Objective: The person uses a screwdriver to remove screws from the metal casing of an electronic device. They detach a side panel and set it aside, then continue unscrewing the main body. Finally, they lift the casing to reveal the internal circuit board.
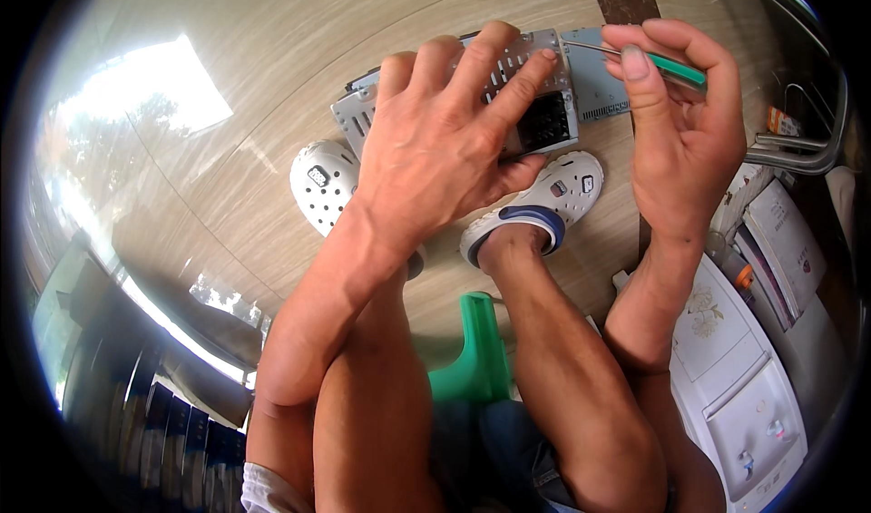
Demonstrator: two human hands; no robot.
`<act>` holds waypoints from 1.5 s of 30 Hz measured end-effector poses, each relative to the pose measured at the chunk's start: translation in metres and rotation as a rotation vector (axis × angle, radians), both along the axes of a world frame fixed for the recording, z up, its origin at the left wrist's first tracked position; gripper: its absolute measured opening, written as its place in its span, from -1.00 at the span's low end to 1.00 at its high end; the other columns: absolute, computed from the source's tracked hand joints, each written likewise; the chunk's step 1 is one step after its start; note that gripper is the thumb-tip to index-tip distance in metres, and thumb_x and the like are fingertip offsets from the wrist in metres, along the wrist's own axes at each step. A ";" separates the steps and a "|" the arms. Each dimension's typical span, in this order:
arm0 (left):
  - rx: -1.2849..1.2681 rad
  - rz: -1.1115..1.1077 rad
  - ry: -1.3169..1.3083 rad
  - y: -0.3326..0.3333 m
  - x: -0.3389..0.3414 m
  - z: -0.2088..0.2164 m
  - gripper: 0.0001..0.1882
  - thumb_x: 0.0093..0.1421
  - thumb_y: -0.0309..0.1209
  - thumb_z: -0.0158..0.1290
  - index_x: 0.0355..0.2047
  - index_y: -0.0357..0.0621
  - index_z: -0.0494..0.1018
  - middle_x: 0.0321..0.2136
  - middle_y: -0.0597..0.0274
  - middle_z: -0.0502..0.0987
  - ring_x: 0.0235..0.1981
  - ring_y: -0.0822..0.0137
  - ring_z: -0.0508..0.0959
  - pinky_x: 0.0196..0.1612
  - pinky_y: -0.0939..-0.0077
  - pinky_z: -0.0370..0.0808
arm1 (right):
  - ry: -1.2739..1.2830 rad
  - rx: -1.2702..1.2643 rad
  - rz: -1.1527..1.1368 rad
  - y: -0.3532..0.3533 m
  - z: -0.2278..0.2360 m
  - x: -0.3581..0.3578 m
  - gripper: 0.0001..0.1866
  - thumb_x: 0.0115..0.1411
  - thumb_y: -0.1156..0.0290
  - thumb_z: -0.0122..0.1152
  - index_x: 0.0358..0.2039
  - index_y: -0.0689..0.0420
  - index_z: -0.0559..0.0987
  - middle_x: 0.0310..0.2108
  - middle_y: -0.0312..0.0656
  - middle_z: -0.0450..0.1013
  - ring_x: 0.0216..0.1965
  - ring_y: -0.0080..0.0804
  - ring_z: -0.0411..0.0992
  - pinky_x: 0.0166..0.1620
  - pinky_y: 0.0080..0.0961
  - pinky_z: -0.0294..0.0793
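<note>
A slotted metal case of some electronic unit [556, 82] is in front of my feet, with a dark opening at its near right corner. My left hand [445, 132] grips it from above. The fingers reach across to the far edge, the index finger presses near the right end and the thumb is at the near side. My right hand [680, 114] holds a screwdriver with a green handle [679, 72] between thumb and fingers. Its thin shaft points left, the tip at the case's right end. A flat blue-grey metal plate [599, 82] shows just right of the case.
White clogs [570, 191] are on my feet, close to the case. Between my legs is a green plastic piece [485, 350]. At right lie a white appliance panel with taps [762, 422], a booklet [785, 241] and bent metal tubing [807, 155]. Dark-spined books [172, 440] stand lower left.
</note>
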State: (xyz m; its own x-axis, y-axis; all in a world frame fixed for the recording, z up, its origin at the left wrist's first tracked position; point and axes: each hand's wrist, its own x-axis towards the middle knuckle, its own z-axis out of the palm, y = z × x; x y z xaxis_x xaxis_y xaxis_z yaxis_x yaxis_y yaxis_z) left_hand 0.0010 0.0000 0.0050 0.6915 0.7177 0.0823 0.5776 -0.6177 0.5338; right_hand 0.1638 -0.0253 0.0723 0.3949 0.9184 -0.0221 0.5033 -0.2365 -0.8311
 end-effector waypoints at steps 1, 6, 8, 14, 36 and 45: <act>-0.003 -0.001 0.001 0.000 0.000 0.000 -0.13 -0.16 -0.05 0.35 0.26 0.27 0.40 0.17 0.23 0.34 0.02 0.09 0.41 0.04 0.16 0.33 | -0.040 -0.053 -0.038 0.000 0.002 -0.003 -0.74 0.34 0.55 0.18 -0.01 0.31 0.43 -0.14 0.02 0.59 -0.14 -0.37 0.58 0.00 -0.44 0.61; -0.010 -0.009 0.004 0.000 0.000 0.001 -0.12 -0.16 -0.04 0.35 0.26 0.26 0.39 0.17 0.24 0.34 0.02 0.10 0.40 0.04 0.16 0.32 | -0.029 0.245 0.063 -0.015 -0.019 0.029 -0.74 0.34 0.55 0.14 0.01 0.30 0.43 -0.23 -0.04 0.59 -0.17 -0.40 0.56 -0.03 -0.49 0.57; 0.013 -0.010 0.014 -0.002 0.000 -0.001 -0.12 -0.15 -0.03 0.34 0.27 0.26 0.39 0.17 0.24 0.34 0.02 0.10 0.40 0.05 0.16 0.32 | -0.019 0.124 0.092 -0.012 -0.019 0.037 -0.77 0.33 0.55 0.13 -0.01 0.28 0.46 -0.26 -0.09 0.58 -0.20 -0.44 0.54 -0.07 -0.51 0.54; -0.002 -0.015 -0.005 -0.004 0.000 -0.001 -0.13 -0.14 -0.01 0.34 0.25 0.21 0.39 0.19 0.25 0.33 0.03 0.09 0.40 0.06 0.15 0.31 | -0.366 -0.147 0.300 0.008 -0.017 0.030 -0.83 0.26 0.52 0.19 -0.13 0.19 0.57 -0.33 -0.22 0.54 -0.27 -0.50 0.48 -0.18 -0.52 0.47; -0.002 0.014 -0.089 -0.006 -0.001 -0.005 -0.23 -0.23 -0.10 0.41 0.02 -0.02 0.42 0.21 0.27 0.36 0.06 0.08 0.42 0.08 0.11 0.32 | -0.620 -0.203 0.594 0.035 -0.013 0.021 -0.82 0.13 0.54 0.23 -0.24 0.23 0.52 -0.37 0.07 0.51 -0.31 0.12 0.49 -0.24 -0.12 0.45; -0.020 0.008 -0.086 -0.006 -0.001 -0.004 -0.24 -0.23 -0.11 0.41 0.02 0.00 0.43 0.20 0.30 0.36 0.06 0.09 0.42 0.07 0.13 0.32 | -0.832 -0.577 0.484 0.045 -0.001 0.002 -0.87 0.08 0.50 0.17 -0.33 0.22 0.54 -0.35 0.14 0.58 -0.21 0.11 0.57 -0.09 -0.09 0.54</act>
State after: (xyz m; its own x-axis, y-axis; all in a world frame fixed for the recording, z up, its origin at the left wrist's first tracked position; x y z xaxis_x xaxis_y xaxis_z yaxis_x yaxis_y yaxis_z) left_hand 0.0004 -0.0063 0.0008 0.6765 0.7254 0.1271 0.5338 -0.6019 0.5940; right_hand 0.1659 0.0196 0.0715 0.0894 0.9168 -0.3892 0.9941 -0.1065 -0.0226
